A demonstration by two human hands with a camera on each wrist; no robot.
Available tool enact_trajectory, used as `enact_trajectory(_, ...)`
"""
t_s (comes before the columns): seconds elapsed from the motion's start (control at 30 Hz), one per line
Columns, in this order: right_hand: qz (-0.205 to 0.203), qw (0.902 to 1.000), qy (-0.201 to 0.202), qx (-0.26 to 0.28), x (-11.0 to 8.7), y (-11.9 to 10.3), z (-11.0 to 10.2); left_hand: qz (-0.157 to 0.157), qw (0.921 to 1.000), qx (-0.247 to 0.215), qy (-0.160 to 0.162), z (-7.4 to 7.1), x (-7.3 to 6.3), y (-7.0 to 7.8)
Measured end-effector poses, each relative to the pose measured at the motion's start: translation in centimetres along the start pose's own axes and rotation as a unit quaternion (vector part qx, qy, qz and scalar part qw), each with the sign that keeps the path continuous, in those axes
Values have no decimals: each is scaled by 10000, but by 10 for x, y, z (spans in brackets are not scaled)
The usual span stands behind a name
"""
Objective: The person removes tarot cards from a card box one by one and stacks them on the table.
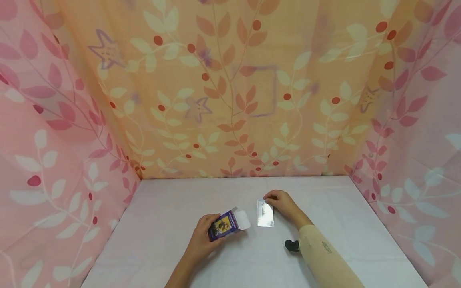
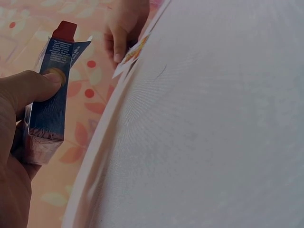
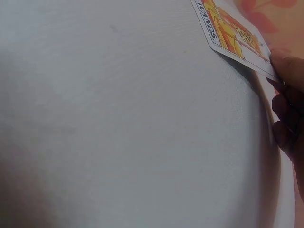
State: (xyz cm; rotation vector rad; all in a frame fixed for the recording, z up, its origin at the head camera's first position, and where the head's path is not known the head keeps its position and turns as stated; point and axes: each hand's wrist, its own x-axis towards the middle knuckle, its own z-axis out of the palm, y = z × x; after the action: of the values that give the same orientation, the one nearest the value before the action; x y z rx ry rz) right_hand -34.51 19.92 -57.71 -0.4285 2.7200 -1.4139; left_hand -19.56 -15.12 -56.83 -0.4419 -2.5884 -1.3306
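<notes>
In the head view, my left hand (image 1: 202,239) grips a dark blue and purple card box (image 1: 221,227) with a yellow picture on its front. The box's white end flap (image 1: 242,220) stands open towards the right. The left wrist view shows the thumb pressed on the narrow side of the box (image 2: 51,111). To the right of the box, my right hand (image 1: 285,205) pinches a tarot card (image 1: 265,215) by its upper right corner; its face is washed out by glare there. In the right wrist view, the card (image 3: 240,35) shows a yellow-orange picture and the word WANDS.
A white-covered table (image 1: 158,240) lies beneath both hands. A floral curtain (image 1: 230,100) hangs behind it, and pink floral cloth (image 1: 54,160) hangs at the sides. Next to the right sleeve (image 1: 324,252) shows a small black object (image 1: 291,245).
</notes>
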Motion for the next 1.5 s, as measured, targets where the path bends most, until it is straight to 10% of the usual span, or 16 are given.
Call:
enact_trajectory(0.83,8,9962,-376,-789,7,1,7,185,9996,188,64,1,0,-1)
enact_trajectory(1.5,-90,9966,654,-497,-22,-17,6,-9,10000,81,-15,0,-1,-1)
